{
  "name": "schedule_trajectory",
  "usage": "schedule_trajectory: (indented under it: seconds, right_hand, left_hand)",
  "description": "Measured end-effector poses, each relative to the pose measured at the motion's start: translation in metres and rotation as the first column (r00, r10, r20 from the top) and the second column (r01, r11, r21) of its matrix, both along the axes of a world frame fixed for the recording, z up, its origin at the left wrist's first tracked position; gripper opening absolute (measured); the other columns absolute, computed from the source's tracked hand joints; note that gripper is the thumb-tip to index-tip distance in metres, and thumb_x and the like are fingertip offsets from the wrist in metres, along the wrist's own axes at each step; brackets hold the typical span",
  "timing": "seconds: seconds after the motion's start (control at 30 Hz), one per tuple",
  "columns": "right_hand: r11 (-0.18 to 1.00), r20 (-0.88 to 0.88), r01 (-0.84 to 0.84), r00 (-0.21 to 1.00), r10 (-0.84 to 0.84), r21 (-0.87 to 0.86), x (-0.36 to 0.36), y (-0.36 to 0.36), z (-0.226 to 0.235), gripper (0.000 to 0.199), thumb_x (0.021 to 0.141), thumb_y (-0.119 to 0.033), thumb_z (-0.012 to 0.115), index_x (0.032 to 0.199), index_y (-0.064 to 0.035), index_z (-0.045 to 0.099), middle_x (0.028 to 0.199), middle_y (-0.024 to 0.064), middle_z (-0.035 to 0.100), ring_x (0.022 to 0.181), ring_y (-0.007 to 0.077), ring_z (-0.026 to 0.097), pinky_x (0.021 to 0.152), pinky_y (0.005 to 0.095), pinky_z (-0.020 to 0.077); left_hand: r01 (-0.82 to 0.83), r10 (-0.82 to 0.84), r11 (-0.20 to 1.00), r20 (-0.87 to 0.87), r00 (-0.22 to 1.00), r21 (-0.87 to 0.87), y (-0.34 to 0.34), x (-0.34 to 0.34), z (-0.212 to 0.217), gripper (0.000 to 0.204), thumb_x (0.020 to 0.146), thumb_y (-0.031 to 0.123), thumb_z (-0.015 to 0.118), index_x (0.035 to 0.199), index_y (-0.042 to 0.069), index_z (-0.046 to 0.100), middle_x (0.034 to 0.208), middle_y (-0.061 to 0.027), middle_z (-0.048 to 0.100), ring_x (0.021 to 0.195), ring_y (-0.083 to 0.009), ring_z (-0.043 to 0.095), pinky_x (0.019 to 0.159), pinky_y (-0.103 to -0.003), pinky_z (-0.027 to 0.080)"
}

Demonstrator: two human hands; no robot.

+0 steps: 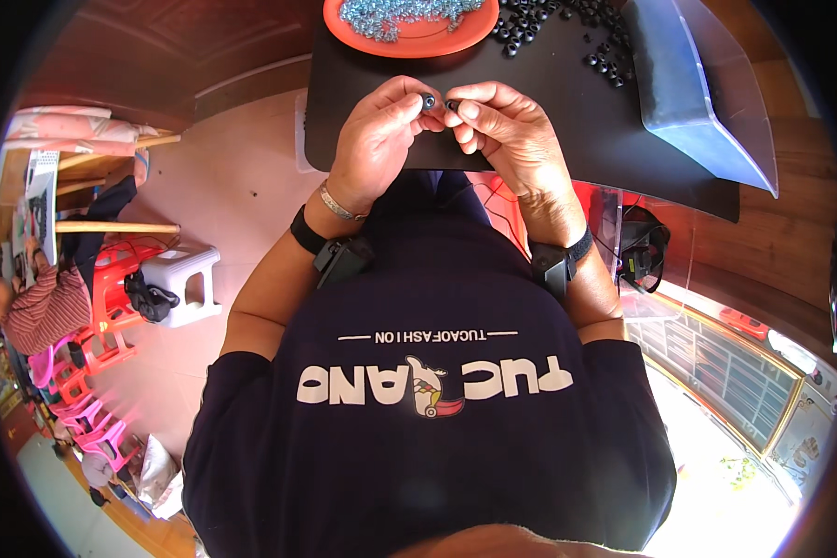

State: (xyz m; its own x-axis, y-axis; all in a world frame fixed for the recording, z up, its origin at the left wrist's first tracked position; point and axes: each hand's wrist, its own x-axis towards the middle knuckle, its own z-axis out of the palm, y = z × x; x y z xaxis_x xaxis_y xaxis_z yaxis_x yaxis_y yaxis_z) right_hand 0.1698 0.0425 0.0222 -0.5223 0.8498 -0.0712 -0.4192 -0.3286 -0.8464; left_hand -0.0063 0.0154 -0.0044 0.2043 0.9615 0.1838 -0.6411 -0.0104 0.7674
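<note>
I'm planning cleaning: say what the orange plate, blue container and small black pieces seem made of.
Orange plate: probably plastic, smooth and evenly coloured. Blue container: likely smooth plastic, one side see-through. Black pieces: glossy, showing bright highlights; plastic, perhaps glass.

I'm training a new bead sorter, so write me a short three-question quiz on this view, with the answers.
1. Multiple choice: what colour is the plate on the black table?
(a) white
(b) orange-red
(c) green

2. True or false: the left hand and the right hand each pinch a small dark piece.

3. Fill in the blank: as seen in the picture, the loose black beads lie to the ____ of the plate.

Key: 1. (b); 2. True; 3. right
</note>
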Motion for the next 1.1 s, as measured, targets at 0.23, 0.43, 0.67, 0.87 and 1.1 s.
schedule_trajectory:
  seconds: [0.23,0.43,0.67,0.87,1.1]
  right_hand:
    - [0.988,0.147,0.024,0.988,-0.047,0.151,-0.004,-0.005,0.005,0.016,0.088,-0.007,0.062,0.102,-0.0005,0.065,0.085,0.0078,0.067,0.070,0.0099,0.060,0.063,0.0222,0.0496]
    - [0.971,0.241,0.025,0.967,-0.084,0.238,-0.004,-0.008,0.010,0.015,0.088,-0.007,0.062,0.101,-0.0013,0.065,0.084,0.0073,0.068,0.068,0.0076,0.059,0.062,0.0208,0.0489]
    - [0.967,0.321,-0.007,0.944,-0.078,0.255,0.000,-0.006,0.016,0.011,0.088,-0.008,0.063,0.097,-0.0016,0.065,0.082,0.0077,0.068,0.064,0.0055,0.057,0.058,0.0190,0.0466]
    - [0.950,0.375,-0.018,0.921,-0.106,0.313,0.001,-0.008,0.018,0.010,0.087,-0.007,0.063,0.096,-0.0031,0.066,0.081,0.0070,0.068,0.062,0.0048,0.055,0.056,0.0179,0.0446]
    - [0.952,0.390,-0.037,0.917,-0.088,0.303,0.002,-0.007,0.021,0.011,0.088,-0.005,0.061,0.098,-0.0041,0.066,0.079,0.0043,0.067,0.060,0.0037,0.053,0.053,0.0174,0.0414]
  left_hand:
    - [0.022,-0.022,1.000,-0.072,0.997,-0.013,0.000,0.000,0.001,0.024,0.095,0.018,0.044,0.103,-0.002,0.054,0.093,-0.0077,0.059,0.089,-0.0145,0.056,0.085,-0.032,0.043]
    - [0.004,-0.004,1.000,-0.135,0.991,0.003,-0.002,0.002,0.004,0.023,0.094,0.017,0.044,0.103,-0.002,0.055,0.093,-0.0067,0.059,0.089,-0.0129,0.055,0.085,-0.030,0.042]
    - [0.002,0.008,0.999,-0.230,0.973,0.043,-0.004,0.003,0.006,0.024,0.094,0.016,0.045,0.102,-0.003,0.056,0.093,-0.0052,0.058,0.088,-0.0114,0.052,0.083,-0.027,0.041]
    - [0.014,-0.006,0.999,-0.233,0.973,0.032,-0.004,0.004,0.006,0.022,0.094,0.015,0.046,0.101,-0.003,0.057,0.092,-0.0040,0.058,0.087,-0.0109,0.050,0.083,-0.026,0.040]
    - [0.030,-0.020,0.999,-0.242,0.970,0.040,-0.004,0.003,0.005,0.024,0.095,0.018,0.047,0.102,-0.003,0.057,0.092,-0.0037,0.057,0.087,-0.0107,0.050,0.083,-0.026,0.041]
